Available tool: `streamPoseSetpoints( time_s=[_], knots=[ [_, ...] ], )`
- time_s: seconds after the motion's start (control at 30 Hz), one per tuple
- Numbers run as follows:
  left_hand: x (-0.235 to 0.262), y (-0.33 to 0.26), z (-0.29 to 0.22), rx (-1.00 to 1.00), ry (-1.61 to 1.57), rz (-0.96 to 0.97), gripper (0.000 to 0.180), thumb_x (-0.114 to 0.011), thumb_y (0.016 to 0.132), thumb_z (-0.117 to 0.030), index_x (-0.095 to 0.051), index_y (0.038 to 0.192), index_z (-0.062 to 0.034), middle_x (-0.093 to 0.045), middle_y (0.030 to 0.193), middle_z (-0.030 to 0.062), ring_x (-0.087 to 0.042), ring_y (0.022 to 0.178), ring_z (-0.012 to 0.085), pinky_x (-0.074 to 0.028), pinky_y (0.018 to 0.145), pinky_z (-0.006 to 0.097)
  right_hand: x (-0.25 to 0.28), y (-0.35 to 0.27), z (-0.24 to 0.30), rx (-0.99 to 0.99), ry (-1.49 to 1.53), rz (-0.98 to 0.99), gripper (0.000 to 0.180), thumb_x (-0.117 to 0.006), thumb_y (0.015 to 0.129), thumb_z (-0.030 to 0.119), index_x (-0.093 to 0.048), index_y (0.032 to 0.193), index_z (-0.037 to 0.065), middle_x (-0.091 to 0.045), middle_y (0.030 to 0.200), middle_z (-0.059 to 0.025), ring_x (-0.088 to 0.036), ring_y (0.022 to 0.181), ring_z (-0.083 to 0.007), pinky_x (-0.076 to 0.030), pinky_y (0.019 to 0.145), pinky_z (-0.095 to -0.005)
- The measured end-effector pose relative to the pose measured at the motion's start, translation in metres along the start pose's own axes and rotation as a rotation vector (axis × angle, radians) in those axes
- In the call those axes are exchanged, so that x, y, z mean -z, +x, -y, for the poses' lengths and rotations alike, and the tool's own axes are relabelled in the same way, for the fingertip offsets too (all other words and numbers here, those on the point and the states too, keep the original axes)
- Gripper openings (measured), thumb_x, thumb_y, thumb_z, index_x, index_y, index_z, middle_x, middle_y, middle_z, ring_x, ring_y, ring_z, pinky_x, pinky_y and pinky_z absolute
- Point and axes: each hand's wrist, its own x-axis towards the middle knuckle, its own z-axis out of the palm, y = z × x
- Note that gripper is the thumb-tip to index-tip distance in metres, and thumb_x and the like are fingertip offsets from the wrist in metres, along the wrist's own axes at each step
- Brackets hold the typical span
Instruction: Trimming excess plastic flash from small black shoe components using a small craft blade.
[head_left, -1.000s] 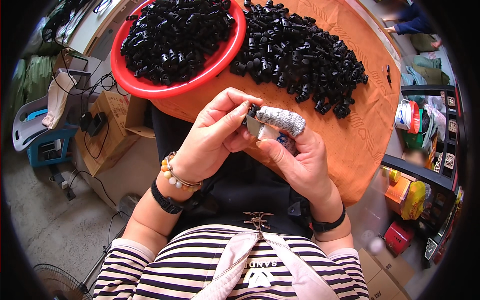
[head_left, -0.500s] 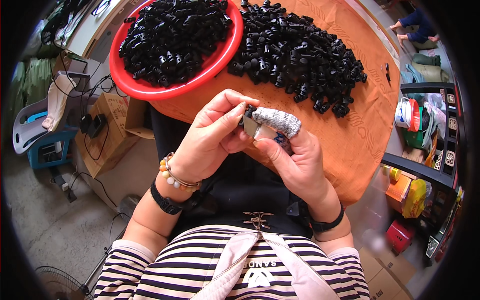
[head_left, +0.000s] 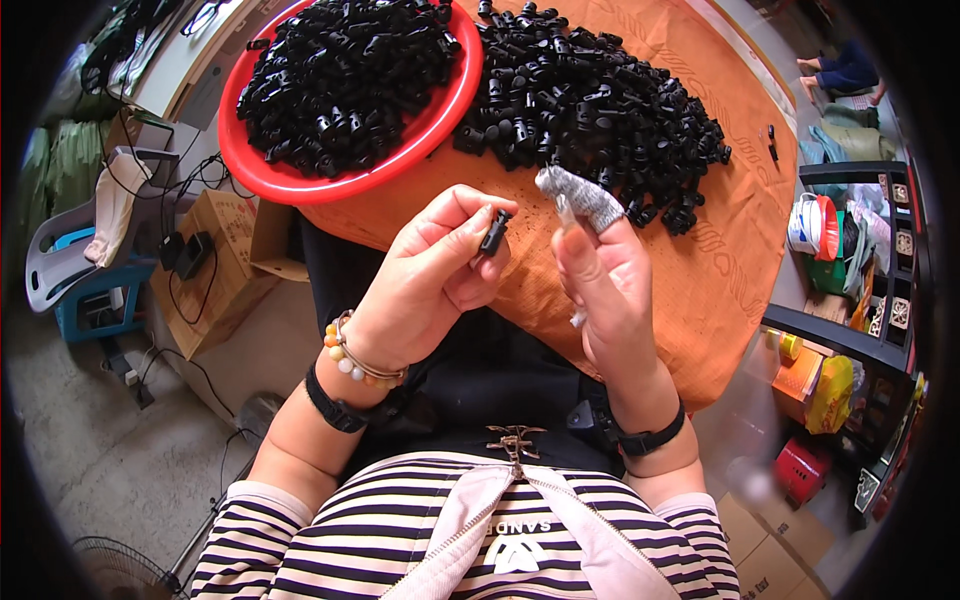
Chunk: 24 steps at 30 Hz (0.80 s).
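Left hand [head_left: 435, 255], centre of frame: thumb and fingertips pinched on one black part [head_left: 493, 232], small, roughly cylindrical, tilted, dark and faintly glossy. Right hand [head_left: 612, 275], right of centre, apart from that part: thumb and forefinger closed on a thin pale item [head_left: 564, 212], blurred and mostly hidden. Finger sleeve [head_left: 590, 197], grey marled knit, on the right forefinger. Bead bracelet [head_left: 345, 362], round orange and whitish beads, on the left wrist.

Shirt [head_left: 380, 510], lower centre: black and pale stripes, zip front; white lettering and emblem [head_left: 518, 550] upside down on the chest. Cloth [head_left: 690, 310], orange, creased, faintly patterned, spread from top centre to right of centre. Heap of black parts [head_left: 600, 110], upper centre, loose on the cloth. Basin [head_left: 310, 188], red, round, smooth-rimmed, upper left of centre, filled with similar parts. Cardboard box [head_left: 215, 270], left: brown, flap open, print too small to read. Carton [head_left: 765, 560], lower right: brown, dark print on its side.
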Motion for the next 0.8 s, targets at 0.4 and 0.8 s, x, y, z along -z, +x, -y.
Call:
streamPoseSetpoints(
  time_s=[0.4,0.8],
  knots=[
    [0.000,0.001,0.003,0.042,-0.026,0.046,0.017,-0.047,0.093,-0.018,-0.047,0.104,-0.0063,-0.048,0.075,-0.0002,-0.040,0.061,0.0041,-0.029,0.050,0.017,-0.015,0.013,-0.005,-0.028,0.086,0.035,0.041,-0.059,0.087,0.009,-0.041,0.123,-0.002,-0.056,0.099,-0.0021,-0.053,0.087,-0.0041,-0.045,0.073,-0.0177],
    [-0.003,-0.001,0.001,-0.074,0.005,-0.039,0.017,-0.046,0.094,-0.017,-0.052,0.107,-0.0077,-0.048,0.072,-0.0029,-0.040,0.058,0.0006,-0.028,0.049,0.016,-0.005,0.005,-0.004,0.082,-0.137,0.014,0.039,-0.058,0.089,0.014,-0.044,0.122,-0.003,-0.057,0.107,-0.0079,-0.053,0.095,-0.0079,-0.043,0.081,-0.0205]
  ],
)
